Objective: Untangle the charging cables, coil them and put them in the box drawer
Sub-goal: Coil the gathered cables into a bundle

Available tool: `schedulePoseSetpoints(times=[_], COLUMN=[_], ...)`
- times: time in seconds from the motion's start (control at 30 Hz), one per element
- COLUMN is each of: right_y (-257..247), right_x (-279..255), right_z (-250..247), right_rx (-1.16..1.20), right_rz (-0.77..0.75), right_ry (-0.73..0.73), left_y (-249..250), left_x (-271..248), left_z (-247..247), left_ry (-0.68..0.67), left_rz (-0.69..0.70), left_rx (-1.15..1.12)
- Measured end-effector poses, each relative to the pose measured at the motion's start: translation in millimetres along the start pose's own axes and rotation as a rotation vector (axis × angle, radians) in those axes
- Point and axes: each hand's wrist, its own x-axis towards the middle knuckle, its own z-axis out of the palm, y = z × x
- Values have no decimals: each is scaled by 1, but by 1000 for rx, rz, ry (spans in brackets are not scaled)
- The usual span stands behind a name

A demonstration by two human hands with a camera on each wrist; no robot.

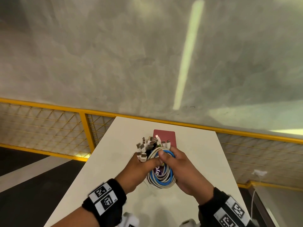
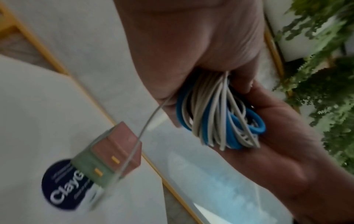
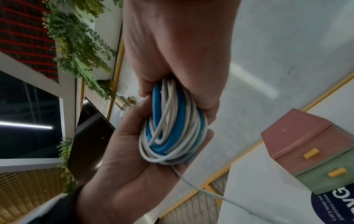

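Both hands hold one coil of white and blue charging cables [image 1: 161, 177] above the white table [image 1: 114, 145]. My left hand [image 1: 141, 166] grips the bundle near its plug ends [image 1: 144, 145], which fan out upward. The right hand [image 1: 180, 167] curls round the coil's right side, thumb on top. The wrist views show the coil [image 2: 216, 115] [image 3: 172, 125] pressed between the two palms. One loose white strand [image 3: 201, 188] trails down from it. The small drawer box [image 1: 164, 138] [image 3: 310, 153], pink above and green below with yellow handles, stands just beyond the hands with both drawers closed.
A round dark sticker [image 2: 65, 184] lies on the table under the coil. A yellow mesh railing [image 1: 85, 128] runs behind and left of the table. A white plug with a cord [image 1: 259, 173] sits on a ledge to the right. Green plants [image 3: 80, 45] hang nearby.
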Motion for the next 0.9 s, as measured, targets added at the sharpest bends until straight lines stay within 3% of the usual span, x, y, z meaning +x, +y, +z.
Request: schedulePoseSetpoints(times=[0.17, 0.27, 0.37, 0.57, 0.73, 0.83, 0.9], right_y=[10, 14, 8, 13, 15, 5, -6], right_x=[14, 23, 27, 35, 37, 37, 32], right_z=[1, 1, 4, -2, 3, 8, 7], right_rx=[-2, -148, -146, -286, -420, -485, -524], right_rz=[76, 110, 152, 222, 191, 107, 40], right_ry=[-77, -19, -59, -98, -24, 101, 109], left_y=[-16, -24, -31, -35, -46, -45, -44], left_x=[-6, -4, 0, 4, 12, 18, 22], left_z=[5, 6, 3, -1, 4, 8, 9], left_ry=[41, 76, 93, -36, 119, 180, 230], left_rz=[-136, -218, -282, -321, -334, -352, -345], left_rx=[-387, -442, -517, -518, -553, -583, -584])
